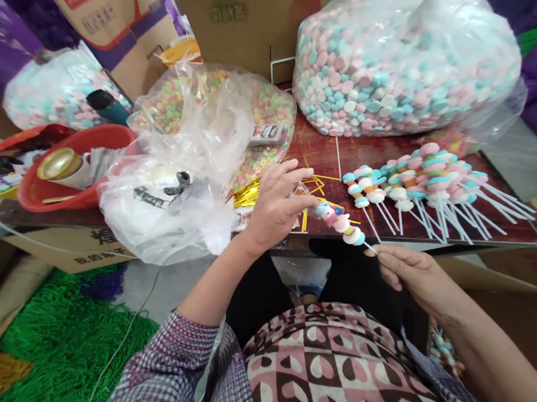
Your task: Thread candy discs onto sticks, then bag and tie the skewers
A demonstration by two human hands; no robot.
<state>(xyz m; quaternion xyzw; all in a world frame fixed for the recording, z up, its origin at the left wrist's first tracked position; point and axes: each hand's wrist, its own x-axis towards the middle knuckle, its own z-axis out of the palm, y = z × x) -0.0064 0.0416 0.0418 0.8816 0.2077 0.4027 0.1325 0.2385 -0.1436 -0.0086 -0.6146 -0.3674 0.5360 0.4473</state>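
My right hand [403, 269] pinches candy skewer [342, 223] | left hand [276, 203] by its top, grip unclear | loose pinch could drop it

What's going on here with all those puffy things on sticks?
A person at a dark red table has one loaded stick in front of them. The right hand pinches its bare lower end, and the left hand is up at its top; whether that one grips it is hard to tell. More loaded sticks lie on the right, in front of a big clear bag of pink, blue and white pieces.
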